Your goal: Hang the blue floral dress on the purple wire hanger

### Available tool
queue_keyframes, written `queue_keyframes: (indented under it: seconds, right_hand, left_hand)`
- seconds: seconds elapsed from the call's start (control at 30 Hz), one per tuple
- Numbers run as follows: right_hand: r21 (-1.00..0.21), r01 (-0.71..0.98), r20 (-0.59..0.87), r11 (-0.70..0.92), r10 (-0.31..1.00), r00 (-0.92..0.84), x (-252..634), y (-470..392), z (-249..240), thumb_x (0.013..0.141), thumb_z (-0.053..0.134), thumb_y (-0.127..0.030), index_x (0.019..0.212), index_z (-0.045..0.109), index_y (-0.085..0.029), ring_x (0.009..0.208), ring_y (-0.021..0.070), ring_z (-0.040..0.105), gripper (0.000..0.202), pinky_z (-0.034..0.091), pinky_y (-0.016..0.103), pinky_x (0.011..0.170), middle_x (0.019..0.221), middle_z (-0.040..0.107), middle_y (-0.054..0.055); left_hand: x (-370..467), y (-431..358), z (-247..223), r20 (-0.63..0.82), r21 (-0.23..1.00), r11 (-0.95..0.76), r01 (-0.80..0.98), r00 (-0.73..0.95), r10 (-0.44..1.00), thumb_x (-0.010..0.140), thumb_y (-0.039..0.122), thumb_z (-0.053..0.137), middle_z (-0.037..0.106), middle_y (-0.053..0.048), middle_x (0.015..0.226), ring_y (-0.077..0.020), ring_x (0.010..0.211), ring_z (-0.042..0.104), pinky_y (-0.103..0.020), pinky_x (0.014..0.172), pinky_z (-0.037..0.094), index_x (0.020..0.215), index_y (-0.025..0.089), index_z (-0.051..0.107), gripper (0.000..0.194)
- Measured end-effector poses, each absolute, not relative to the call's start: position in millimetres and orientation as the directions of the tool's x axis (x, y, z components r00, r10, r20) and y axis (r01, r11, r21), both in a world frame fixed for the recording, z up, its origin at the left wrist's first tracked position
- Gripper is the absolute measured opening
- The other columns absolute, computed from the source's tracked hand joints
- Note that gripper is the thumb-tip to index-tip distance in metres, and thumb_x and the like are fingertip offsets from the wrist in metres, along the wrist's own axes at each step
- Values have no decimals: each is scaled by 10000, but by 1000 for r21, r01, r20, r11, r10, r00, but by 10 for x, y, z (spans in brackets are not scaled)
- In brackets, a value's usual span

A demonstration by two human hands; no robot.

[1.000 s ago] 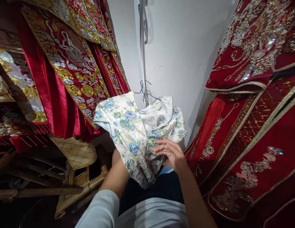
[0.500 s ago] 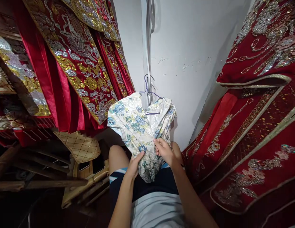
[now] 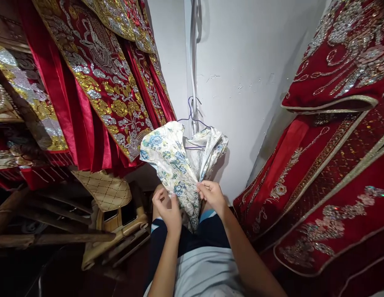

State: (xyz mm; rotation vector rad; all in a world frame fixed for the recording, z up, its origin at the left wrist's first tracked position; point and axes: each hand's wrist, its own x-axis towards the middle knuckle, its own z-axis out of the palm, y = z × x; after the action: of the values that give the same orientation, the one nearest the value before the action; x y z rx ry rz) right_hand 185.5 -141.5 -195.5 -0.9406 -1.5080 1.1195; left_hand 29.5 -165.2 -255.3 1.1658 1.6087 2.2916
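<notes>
A white short-sleeved floral top (image 3: 176,156) with blue flowers hangs by its shoulders on a thin purple hanger (image 3: 190,117) against the wall. Its neckline gapes in a V and its lower part falls bunched between my knees. My right hand (image 3: 213,196) pinches the front edge of the cloth at the bottom of the V. Beside the top's left edge is my left hand (image 3: 169,210), its fingers curled but apart from the thumb, with no cloth visible between them. Whether its thumb tip touches the fabric I cannot tell.
Red embroidered garments (image 3: 114,95) hang at the left, and more red beaded garments (image 3: 343,173) crowd the right. A bamboo chair (image 3: 96,243) stands low on the left with a quilted gold cloth (image 3: 105,189) above it. A pale strip (image 3: 192,53) runs up the wall (image 3: 241,53).
My left hand has let go of the top's lower side and moved left and slightly up. My right hand keeps its pinch, shifted slightly left. The lower cloth hangs narrower.
</notes>
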Motion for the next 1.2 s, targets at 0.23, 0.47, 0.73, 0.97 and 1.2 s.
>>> queue_keyframes:
  seconds: [0.23, 0.47, 0.73, 0.97, 1.2]
  right_hand:
    - [-961, -54, 277, 272, 922, -271, 1800, -1405, -1842, 859, 622, -441, 674, 641, -186, 487, 120, 495, 315, 381, 242, 499, 504, 544, -22]
    - [-991, -99, 107, 93, 984, -145, 1903, -715, -1024, 881, 651, -266, 618, 647, -158, 358, 67, 437, 285, 299, 178, 337, 461, 577, -3]
    - [-967, -176, 202, 185, 976, -85, 1786, -251, -225, 933, 572, -149, 653, 645, -116, 339, 25, 412, 291, 257, 124, 319, 451, 536, -29]
    - [-951, -165, 288, 262, 945, -157, 1803, -426, -293, 966, 553, -169, 660, 603, -135, 321, 34, 402, 312, 261, 129, 331, 421, 530, -37]
    - [-919, -62, 395, 390, 902, -173, 1818, -324, -296, 922, 646, -297, 636, 601, -152, 343, 44, 383, 324, 296, 162, 382, 410, 494, -56]
  left_hand:
    - [630, -1527, -2279, 602, 764, -524, 378, -125, 789, 913, 210, 511, 618, -27, 844, -181, 802, 595, -278, 743, 448, 913, 201, 570, 60]
    - [630, -1449, -2205, 455, 666, -438, 604, 136, 880, 946, 236, 451, 469, 18, 679, -166, 624, 473, -263, 621, 331, 800, 227, 421, 149]
    - [591, -1405, -2157, 338, 554, -460, 694, 317, 886, 853, 125, 495, 580, -22, 737, -206, 692, 555, -279, 617, 329, 784, 224, 487, 121]
    - [236, -894, -1170, 665, 560, -603, 568, 125, 736, 960, 288, 525, 614, 6, 723, -170, 644, 563, -274, 653, 409, 1104, 202, 619, 192]
    - [346, -433, -341, 847, 288, -733, 616, 194, 496, 974, 229, 534, 628, -35, 820, -184, 787, 571, -301, 789, 415, 897, 162, 636, 145]
